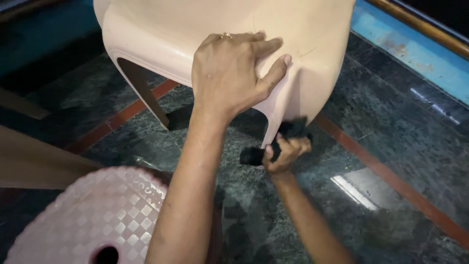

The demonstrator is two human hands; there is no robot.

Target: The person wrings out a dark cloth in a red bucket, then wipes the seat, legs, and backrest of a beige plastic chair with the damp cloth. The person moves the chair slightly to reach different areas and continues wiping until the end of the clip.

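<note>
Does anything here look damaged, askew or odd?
Little stands out. The cream plastic chair shows thin dark scratch lines on its surface beside the left hand, which braces it. The right hand presses a black cloth against the chair's leg. The dark stone floor shows no spill.

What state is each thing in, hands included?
Cream plastic chair: standing on the floor, steadied from above.
Left hand: spread flat on the chair.
Right hand: closed on a black cloth.
Black cloth: bunched, pressed against the chair leg.
Pink stool: upright, untouched.
</note>
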